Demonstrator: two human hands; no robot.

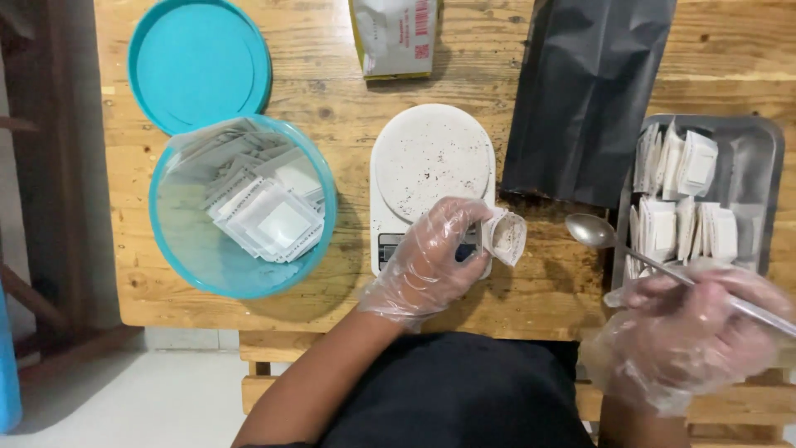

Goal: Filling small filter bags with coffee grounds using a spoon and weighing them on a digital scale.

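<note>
While the left hand pinches the small pouch open at the scale's 4 o'clock, keep it steady; the right hand, its grip pinching the spoon, should tip slowly.

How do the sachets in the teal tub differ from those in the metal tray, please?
The sachets in the teal tub lie flat and overlapping in a loose heap inside a clear liner; the sachets in the metal tray stand on edge in rows. The tub is round and plastic, the tray rectangular and metal. Both hold small white square sachets.
</note>
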